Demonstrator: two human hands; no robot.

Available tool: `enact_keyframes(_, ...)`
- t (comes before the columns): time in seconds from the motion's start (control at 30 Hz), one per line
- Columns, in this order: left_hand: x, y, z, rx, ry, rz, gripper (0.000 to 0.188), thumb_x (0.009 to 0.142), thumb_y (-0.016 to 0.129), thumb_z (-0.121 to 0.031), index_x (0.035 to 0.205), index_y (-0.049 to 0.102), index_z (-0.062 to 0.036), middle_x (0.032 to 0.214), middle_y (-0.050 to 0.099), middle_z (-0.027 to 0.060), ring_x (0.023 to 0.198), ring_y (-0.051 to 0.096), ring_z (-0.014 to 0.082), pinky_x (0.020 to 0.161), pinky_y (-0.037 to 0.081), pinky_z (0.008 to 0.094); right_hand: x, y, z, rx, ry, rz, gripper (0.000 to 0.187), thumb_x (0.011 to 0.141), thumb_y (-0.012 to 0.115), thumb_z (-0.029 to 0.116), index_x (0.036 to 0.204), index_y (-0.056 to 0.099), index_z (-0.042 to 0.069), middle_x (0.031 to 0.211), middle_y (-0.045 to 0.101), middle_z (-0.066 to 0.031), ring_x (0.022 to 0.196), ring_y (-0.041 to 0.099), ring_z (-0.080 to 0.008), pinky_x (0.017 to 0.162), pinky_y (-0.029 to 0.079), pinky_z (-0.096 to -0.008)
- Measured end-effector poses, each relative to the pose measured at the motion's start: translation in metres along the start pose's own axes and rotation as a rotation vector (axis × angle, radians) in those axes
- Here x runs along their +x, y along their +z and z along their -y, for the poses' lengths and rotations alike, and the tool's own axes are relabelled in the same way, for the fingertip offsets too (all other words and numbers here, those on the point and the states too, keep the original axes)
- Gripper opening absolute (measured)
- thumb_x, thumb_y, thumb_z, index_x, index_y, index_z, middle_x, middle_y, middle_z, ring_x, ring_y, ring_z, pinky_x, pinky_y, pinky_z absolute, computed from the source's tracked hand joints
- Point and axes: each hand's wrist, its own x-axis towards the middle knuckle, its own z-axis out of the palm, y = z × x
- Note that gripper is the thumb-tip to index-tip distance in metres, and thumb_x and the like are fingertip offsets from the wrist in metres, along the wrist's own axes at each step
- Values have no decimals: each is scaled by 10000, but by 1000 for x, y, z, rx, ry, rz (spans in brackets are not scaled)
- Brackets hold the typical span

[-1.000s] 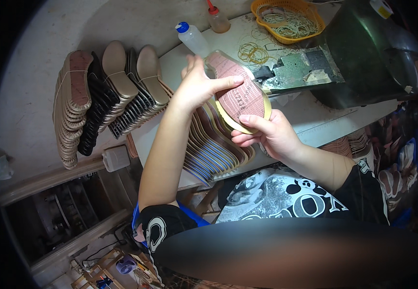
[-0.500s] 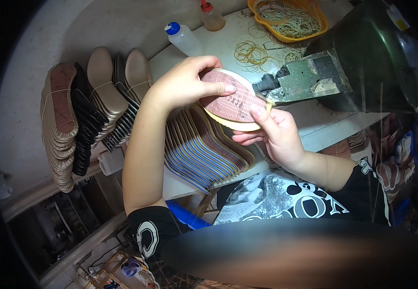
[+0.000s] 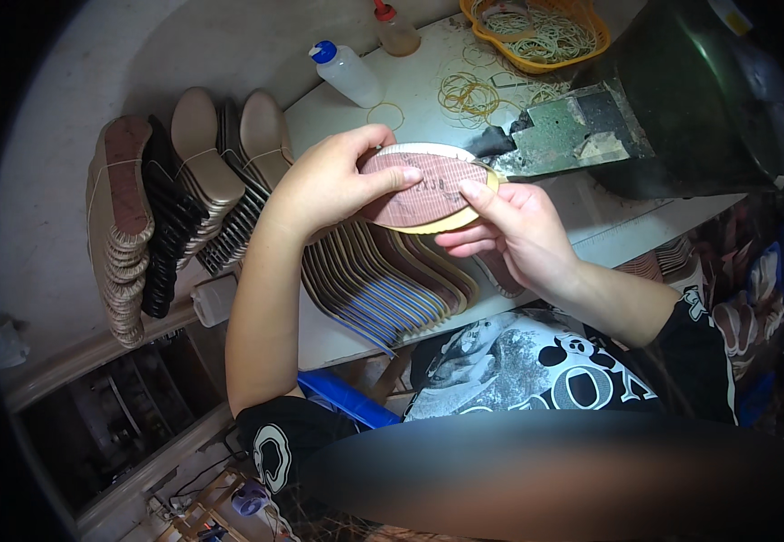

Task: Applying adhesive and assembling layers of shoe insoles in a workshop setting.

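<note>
Both hands hold a shoe insole with a reddish-brown checked face, dark marks on it, and a pale yellow and white edge. My left hand grips its left end, thumb across the face and fingers behind. At the right end my right hand pinches it between thumb and fingers. The narrow dark tip of a green machine is close to the insole's upper right edge; whether they touch I cannot tell. Below the insole, a row of stacked insoles with blue and tan edges lies on the white table.
Bundles of insoles tied with bands stand at the left. Beyond my hands are a blue-capped bottle, a red-topped bottle, loose rubber bands and a yellow basket of bands. More insoles are at the right.
The insole has shifted slightly left and turned to lie more level, with its edge a little away from the machine's tip. Both hands moved with it and kept their hold.
</note>
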Motion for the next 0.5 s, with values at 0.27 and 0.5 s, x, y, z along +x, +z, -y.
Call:
enact_keyframes(0.27, -21, 25, -3, 14, -87, -20, 530, 792, 696, -493, 902, 614, 18, 690, 618, 122, 636, 601, 173, 573, 482, 325, 2, -9, 2, -57, -27, 7, 347, 959, 543, 267, 944, 634, -67, 848, 683, -144, 676, 680, -153, 601, 569, -218)
enact_keyframes(0.5, -29, 52, -17, -294, -277, -38, 449, 851, 663, -454, 861, 631, -6, 687, 626, 47, 530, 559, 86, 441, 431, 226, -16, 1, -1, -192, -80, 107, 232, 888, 571, 189, 1049, 609, 28, 883, 651, -39, 789, 633, -89, 655, 542, -247)
